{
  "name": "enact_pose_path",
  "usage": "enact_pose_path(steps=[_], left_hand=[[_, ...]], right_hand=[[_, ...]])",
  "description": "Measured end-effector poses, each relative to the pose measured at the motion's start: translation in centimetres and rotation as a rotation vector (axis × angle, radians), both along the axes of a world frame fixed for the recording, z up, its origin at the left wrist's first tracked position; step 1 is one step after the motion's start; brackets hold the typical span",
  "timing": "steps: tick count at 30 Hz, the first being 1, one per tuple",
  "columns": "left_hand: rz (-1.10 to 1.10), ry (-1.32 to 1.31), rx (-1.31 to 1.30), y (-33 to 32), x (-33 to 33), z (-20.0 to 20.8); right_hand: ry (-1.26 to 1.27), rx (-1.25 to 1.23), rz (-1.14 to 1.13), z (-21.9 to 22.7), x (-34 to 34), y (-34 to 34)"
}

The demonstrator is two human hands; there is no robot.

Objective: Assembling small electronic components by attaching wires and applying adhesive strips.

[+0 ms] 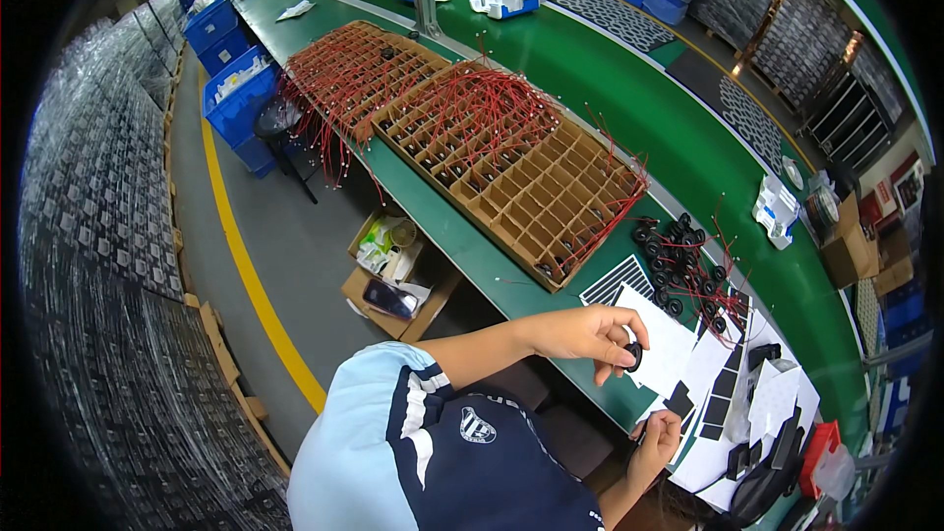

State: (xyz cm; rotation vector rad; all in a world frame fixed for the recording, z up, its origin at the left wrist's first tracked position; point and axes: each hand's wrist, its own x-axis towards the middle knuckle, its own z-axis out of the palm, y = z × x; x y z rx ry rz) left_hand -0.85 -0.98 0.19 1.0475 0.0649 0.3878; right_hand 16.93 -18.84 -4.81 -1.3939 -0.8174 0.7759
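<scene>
The left hand [588, 336] pinches a black round part [635, 358], partly hidden by fingers; apart, the right hand [656, 441] curls, its contents indiscernible.

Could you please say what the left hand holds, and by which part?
The left hand pinches a small black round part by its edge.

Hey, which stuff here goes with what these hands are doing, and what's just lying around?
Likely in use:
black round part in the left hand
pile of similar black parts with red wires
divided cardboard tray
sheet with black patches

Probably just lying around:
phone
black stool
blue bin
</scene>
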Motion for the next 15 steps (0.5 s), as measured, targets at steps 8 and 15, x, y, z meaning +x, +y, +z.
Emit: enact_pose_path(steps=[8, 15], left_hand=[[0.007, 0.011, 0.049, 0.14, -0.27, -0.35], [0.001, 0.025, 0.064, 0.18, -0.38, -0.16]], right_hand=[[-0.02, -0.024, 0.006, 0.08, -0.07, 0.16], [-0.006, -0.023, -0.015, 0.22, -0.34, 0.32]])
